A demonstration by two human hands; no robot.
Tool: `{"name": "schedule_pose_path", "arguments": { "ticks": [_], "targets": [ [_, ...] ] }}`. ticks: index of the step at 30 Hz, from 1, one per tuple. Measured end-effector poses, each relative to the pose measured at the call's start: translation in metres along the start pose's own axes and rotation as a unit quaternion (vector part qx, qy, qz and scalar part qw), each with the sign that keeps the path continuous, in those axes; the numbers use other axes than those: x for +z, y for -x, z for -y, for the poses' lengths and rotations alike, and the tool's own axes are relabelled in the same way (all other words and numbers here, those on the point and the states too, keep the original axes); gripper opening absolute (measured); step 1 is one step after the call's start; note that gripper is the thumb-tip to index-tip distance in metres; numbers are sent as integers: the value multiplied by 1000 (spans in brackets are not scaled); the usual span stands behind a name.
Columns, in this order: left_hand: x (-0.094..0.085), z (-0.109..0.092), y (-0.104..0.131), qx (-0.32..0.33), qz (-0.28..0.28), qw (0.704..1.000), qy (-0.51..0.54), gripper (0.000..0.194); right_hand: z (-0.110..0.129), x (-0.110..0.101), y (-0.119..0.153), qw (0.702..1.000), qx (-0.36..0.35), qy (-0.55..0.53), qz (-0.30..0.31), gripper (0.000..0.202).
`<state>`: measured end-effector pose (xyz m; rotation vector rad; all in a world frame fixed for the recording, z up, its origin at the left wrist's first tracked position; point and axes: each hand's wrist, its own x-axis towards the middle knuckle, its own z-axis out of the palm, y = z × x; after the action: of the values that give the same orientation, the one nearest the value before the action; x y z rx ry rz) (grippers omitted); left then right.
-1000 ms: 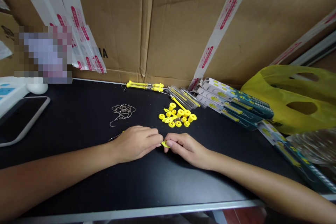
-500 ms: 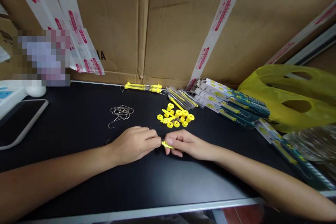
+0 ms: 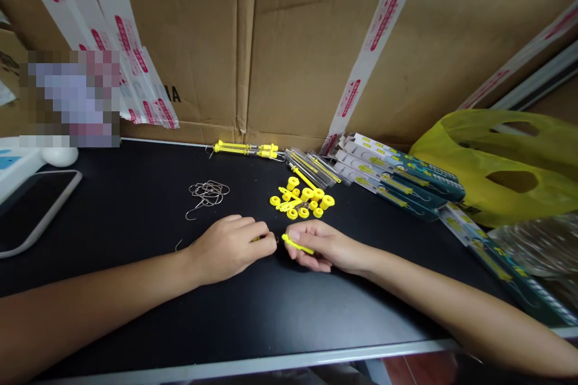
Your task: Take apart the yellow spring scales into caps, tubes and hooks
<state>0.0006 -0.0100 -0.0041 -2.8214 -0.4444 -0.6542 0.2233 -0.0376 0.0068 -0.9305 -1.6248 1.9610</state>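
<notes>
My left hand is closed, back upward, around a wire hook whose bent end pokes out behind the wrist. A thin wire tip shows at its fingertips, and a bit of yellow shows between the fingers; the rest is hidden. Just to the right, my right hand pinches a slim yellow plastic piece between thumb and fingers. A small gap parts the piece from the wire tip. Beyond the hands lie a pile of yellow plastic caps and rings and a tangle of wire hooks.
Behind the pile are clear tubes with springs and assembled yellow spring scales. Printed boxes and a yellow plastic bag lie on the right. A phone rests at left; cardboard walls the back.
The yellow piece has come away from the wire tip at my left hand. My right hand has shifted slightly right and turned, so more of the piece shows.
</notes>
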Motion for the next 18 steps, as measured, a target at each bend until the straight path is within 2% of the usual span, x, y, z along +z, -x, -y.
{"name": "schedule_pose_path", "arguments": {
  "ticks": [3,6,8,10,12,14,16,18],
  "targets": [
    [2,0,0,-12,0,1000,7,15,-5,0,-2,998,-27,-54,-28,35],
    [3,-1,0,-33,-16,999,25,17,-7,0,-2,991,-76,-51,-95,34],
    [2,-1,-1,-45,-22,998,42,18,-5,-1,0,981,-110,18,-159,33],
    [2,-1,-1,-49,-20,997,51,18,-2,-3,3,953,-146,146,-224,32],
    [1,-1,-1,-46,-13,998,47,20,2,-7,7,893,-179,316,-267,27],
    [1,0,-1,-43,-4,998,39,22,5,-13,8,797,-205,489,-289,21],
    [2,0,-2,-45,6,998,47,23,6,-20,6,695,-217,619,-296,20],
    [3,1,-2,-55,21,996,73,24,7,-25,0,625,-213,693,-291,22]
  ]
}}
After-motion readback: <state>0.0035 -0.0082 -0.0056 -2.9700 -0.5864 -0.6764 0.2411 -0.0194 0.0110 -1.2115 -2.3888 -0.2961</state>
